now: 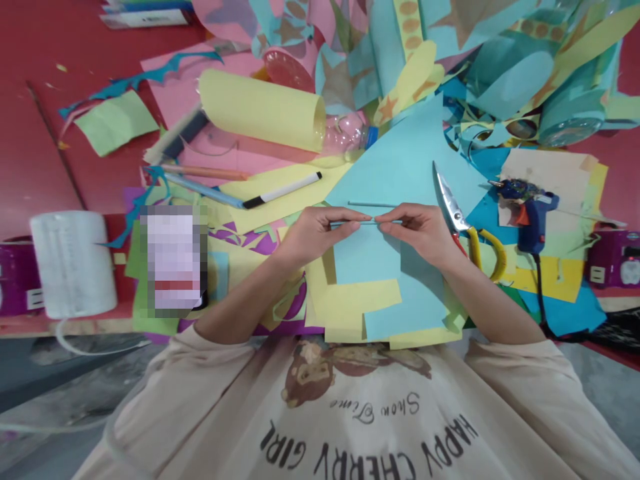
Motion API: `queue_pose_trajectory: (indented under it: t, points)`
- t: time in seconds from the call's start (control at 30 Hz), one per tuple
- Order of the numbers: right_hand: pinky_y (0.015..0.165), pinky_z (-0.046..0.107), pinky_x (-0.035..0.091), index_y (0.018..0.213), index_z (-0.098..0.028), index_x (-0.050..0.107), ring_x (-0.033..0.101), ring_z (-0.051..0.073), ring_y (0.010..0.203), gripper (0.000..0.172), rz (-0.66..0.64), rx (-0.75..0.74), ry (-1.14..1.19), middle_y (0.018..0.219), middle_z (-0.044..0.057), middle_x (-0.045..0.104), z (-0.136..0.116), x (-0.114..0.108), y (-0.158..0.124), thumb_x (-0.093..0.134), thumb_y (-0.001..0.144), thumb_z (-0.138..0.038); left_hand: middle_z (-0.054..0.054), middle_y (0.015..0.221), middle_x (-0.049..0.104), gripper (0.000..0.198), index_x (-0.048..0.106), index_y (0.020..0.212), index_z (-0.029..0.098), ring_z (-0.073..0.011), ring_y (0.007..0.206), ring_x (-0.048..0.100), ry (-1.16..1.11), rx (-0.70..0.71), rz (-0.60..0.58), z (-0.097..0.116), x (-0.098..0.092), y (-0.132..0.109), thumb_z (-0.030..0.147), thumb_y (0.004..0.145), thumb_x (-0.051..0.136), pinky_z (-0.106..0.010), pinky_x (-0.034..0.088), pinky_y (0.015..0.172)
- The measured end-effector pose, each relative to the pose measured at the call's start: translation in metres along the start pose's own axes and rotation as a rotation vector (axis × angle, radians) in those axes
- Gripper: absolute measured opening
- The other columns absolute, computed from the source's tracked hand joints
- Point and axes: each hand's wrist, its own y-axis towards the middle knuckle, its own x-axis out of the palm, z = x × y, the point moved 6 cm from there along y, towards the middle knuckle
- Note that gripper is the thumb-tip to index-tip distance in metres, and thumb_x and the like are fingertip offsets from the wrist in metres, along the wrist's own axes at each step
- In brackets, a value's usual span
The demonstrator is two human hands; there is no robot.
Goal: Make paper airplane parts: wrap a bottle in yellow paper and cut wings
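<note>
Between my two hands is a thin roll of light blue paper, held level. My left hand pinches its left part between thumb and fingers. The right part is pinched by my right hand, the fingertips of both hands almost meeting. Just beyond the fingers lies a second thin blue paper roll. Underneath are light blue paper sheets and yellow paper pieces. Scissors with yellow and red handles lie open-bladed right beside my right hand.
A blue glue gun rests on paper at right, its cord running to the front edge. A marker, a yellow paper-wrapped bottle and paper-covered shapes lie beyond my hands. At left are a blurred-out phone-like object and a white device.
</note>
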Motion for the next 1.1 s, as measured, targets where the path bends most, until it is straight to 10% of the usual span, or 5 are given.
queue_pose_trajectory:
  t: [0.57,0.73,1.1]
  points:
    - [0.065,0.028,0.047,0.078,-0.018,0.067,0.058,0.013,0.070,0.022,-0.092,0.060,-0.029,0.077,0.002,0.067,0.007,0.010,0.001,0.072,0.077,-0.040,-0.002,0.092,0.078,0.022,0.076,0.093,0.020,-0.0149,0.084,0.072,0.131,0.087,0.041,0.006,0.005,-0.008,0.030,0.081,0.062,-0.021,0.055,0.074]
    - [0.056,0.026,0.041,0.070,-0.017,0.067,0.051,0.011,0.061,0.019,-0.032,0.071,-0.086,0.068,0.001,0.066,0.001,0.008,0.000,0.072,0.073,-0.035,-0.006,0.106,0.073,0.041,0.063,0.118,0.024,-0.0176,0.087,0.072,0.117,-0.043,0.024,-0.001,0.003,-0.009,0.039,0.079,0.065,-0.017,0.044,0.048]
    - [0.061,0.028,0.043,0.073,-0.018,0.069,0.056,0.013,0.066,0.014,-0.008,0.035,-0.092,0.072,0.001,0.067,0.001,0.006,-0.001,0.071,0.074,-0.032,-0.003,0.084,0.075,0.028,0.074,0.087,0.020,-0.0145,0.075,0.065,0.089,0.007,0.025,-0.001,0.005,-0.002,0.045,0.084,0.061,-0.023,0.048,0.062]
